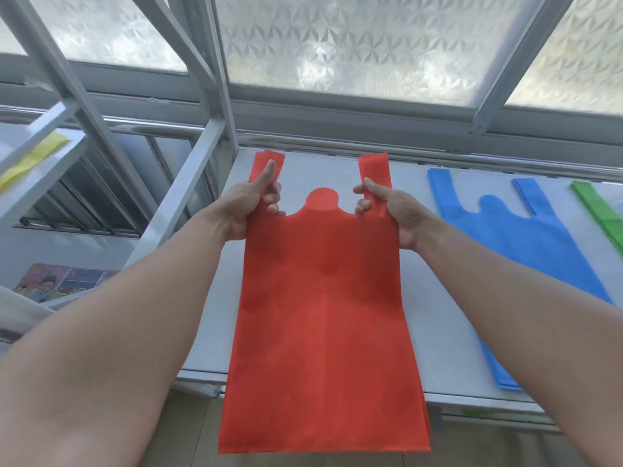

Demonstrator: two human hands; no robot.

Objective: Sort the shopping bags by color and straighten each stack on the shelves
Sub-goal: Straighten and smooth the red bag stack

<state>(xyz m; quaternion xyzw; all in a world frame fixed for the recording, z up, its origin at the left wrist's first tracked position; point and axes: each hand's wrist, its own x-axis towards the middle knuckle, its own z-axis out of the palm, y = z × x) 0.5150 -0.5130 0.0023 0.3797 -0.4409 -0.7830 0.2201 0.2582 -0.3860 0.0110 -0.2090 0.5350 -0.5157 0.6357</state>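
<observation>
The red bags (323,315) hang upright between the two hands, long axis running from the handles at the far end down toward the person, with the lower edge past the near edge of the white surface (438,332). The left hand (251,205) is closed around the left handle strip, thumb pressed flat up its front; the right hand (387,210) is closed around the right handle in the same way. Both hands sit level and equally near, so neither leads. Several layered edges show at the bottom right corner, so this is probably a small stack rather than one bag, though the view cannot settle the count. The bare part of the surface lies directly beneath and beyond the red bags, while the blue bags (526,251) lie flat to the right, well apart, with green bags (596,210) further right. Laying the red stack straight down, handles away, seems the natural next move.
</observation>
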